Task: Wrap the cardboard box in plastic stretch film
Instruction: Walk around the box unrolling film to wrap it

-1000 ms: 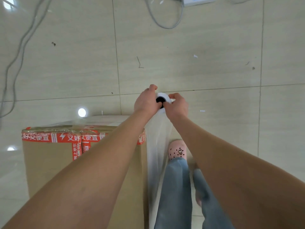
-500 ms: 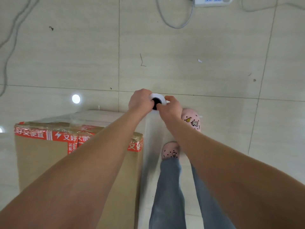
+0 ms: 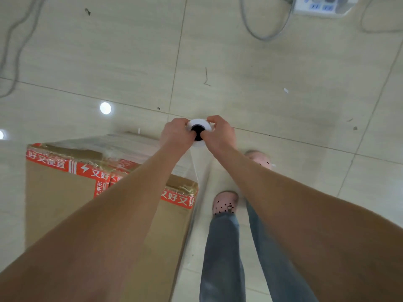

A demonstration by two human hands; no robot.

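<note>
The stretch film roll [image 3: 200, 122] stands upright just above the middle of the view, seen end-on, its white rim ringing a dark core hole. Both hands grasp it: the left hand [image 3: 176, 132] curls around its 9 o'clock side and the right hand [image 3: 220, 132] around its 3 o'clock side, with fingers of each reaching the core hole. A clear sheet of film [image 3: 201, 168] hangs from the roll toward 6 o'clock and meets the near right edge of the cardboard box [image 3: 56, 203]. The box stands on the tiled floor [image 3: 283, 105] at 8 o'clock from the roll, partly hidden by the left forearm; red tape with white characters bands its upper rim, and glossy film lies over its top. At 5 o'clock from the roll, 1 pink shoe [image 3: 224, 202] sits just beside the box, below grey jeans [image 3: 222, 247]; a 2nd pink shoe [image 3: 259, 158] shows at 3 o'clock, half hidden by the right forearm. A white power strip [image 3: 320, 7] lies at 1 o'clock by the top edge, its grey cable [image 3: 263, 33] looping beside it, and more cable [image 3: 13, 40] trails at 10 o'clock.
</note>
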